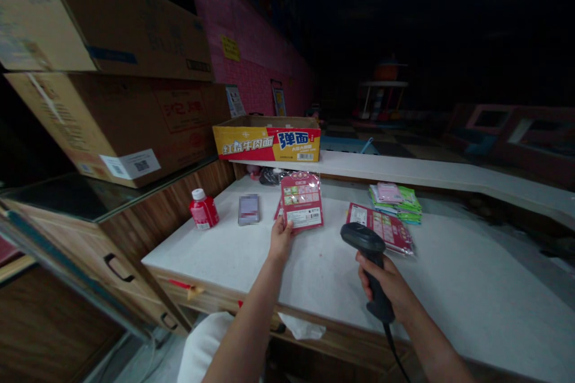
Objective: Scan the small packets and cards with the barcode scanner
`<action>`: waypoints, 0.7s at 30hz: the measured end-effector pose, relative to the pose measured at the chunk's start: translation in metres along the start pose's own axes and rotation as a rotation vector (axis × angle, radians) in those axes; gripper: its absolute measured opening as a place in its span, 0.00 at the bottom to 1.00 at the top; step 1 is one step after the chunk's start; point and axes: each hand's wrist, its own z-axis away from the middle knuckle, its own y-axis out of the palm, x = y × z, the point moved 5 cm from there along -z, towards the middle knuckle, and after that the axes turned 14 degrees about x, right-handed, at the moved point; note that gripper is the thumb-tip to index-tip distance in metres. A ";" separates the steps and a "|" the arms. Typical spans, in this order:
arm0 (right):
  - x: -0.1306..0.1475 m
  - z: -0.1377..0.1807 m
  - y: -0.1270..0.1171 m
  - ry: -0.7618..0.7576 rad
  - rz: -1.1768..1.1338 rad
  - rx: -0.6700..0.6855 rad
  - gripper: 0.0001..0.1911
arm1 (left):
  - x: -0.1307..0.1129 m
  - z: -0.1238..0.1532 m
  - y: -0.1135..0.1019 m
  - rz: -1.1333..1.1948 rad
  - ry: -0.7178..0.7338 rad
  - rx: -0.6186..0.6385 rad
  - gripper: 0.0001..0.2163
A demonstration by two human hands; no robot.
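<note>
My left hand [280, 240] grips the lower left corner of a red packet in clear plastic wrap [302, 200], its printed back with a barcode label turned toward me. Part of another red packet shows behind its left edge. In my right hand [386, 278] is a black corded barcode scanner [375, 263], its head pointing left toward the packet. Behind the scanner, more red packets [386, 230] lie on the white desk [323, 275]. Beyond them is a stack of green and pink packets [398, 200].
A red bottle with a white cap [204, 210] and a phone [248, 209] stand left on the desk. A yellow and red noodle carton [268, 142] sits on the raised ledge [395, 167]. Large cardboard boxes [121, 125] are stacked at left above a wooden cabinet [121, 251].
</note>
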 end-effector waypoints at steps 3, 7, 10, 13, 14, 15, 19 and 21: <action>0.000 -0.001 -0.009 -0.021 -0.048 0.017 0.24 | 0.001 0.000 -0.002 -0.010 -0.007 -0.009 0.27; 0.001 0.000 -0.038 -0.092 -0.176 0.062 0.21 | 0.003 0.000 -0.008 -0.003 0.010 -0.068 0.28; -0.001 0.003 -0.066 -0.130 -0.280 0.071 0.20 | 0.004 0.000 -0.010 0.016 0.002 -0.083 0.28; -0.005 0.004 -0.088 -0.149 -0.380 0.045 0.21 | 0.002 -0.001 -0.009 0.021 -0.012 -0.073 0.27; -0.007 0.005 -0.093 -0.158 -0.419 0.038 0.22 | 0.001 -0.001 -0.008 0.018 -0.015 -0.067 0.26; -0.008 0.005 -0.096 -0.173 -0.460 0.034 0.22 | -0.001 -0.001 -0.007 0.015 -0.015 -0.061 0.25; -0.007 0.006 -0.100 -0.256 -0.560 0.046 0.19 | -0.009 -0.001 -0.003 0.028 -0.020 -0.065 0.22; -0.006 0.006 -0.099 -0.261 -0.566 0.070 0.20 | -0.012 0.000 -0.001 0.044 -0.033 -0.096 0.22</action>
